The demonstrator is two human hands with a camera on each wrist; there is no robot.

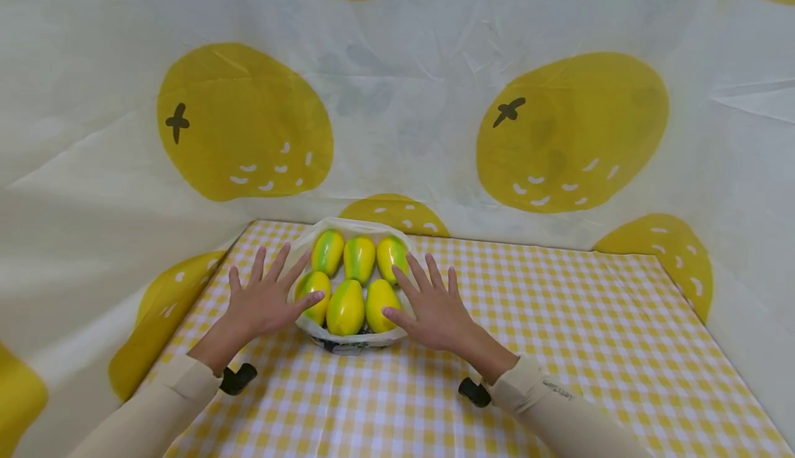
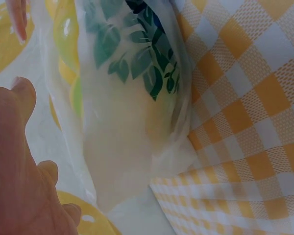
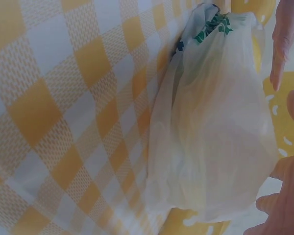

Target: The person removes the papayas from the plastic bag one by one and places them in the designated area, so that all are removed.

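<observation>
Several glossy yellow-green mangoes (image 1: 346, 308) lie in two rows inside a thin white plastic bag (image 1: 391, 338), its mouth spread wide. In the head view my left hand (image 1: 263, 299) hovers at the bag's left side, fingers straight and fanned out. My right hand (image 1: 437, 310) mirrors it on the right, palm down with spread fingers. Neither hand holds anything. The left wrist view shows the bag's side (image 2: 122, 142) with a green leaf print, and my left thumb and fingertips apart from it. Seen from the right wrist, the crumpled bag wall (image 3: 215, 122) stands near my right fingers (image 3: 284, 166).
A yellow-and-white checked cloth (image 1: 559, 347) covers the table. Behind and to the sides hangs a white sheet (image 1: 404, 120) printed with big yellow fruit. Dark wrist-worn devices (image 1: 239, 379) sit under both wrists, by the beige sleeves (image 1: 155, 403).
</observation>
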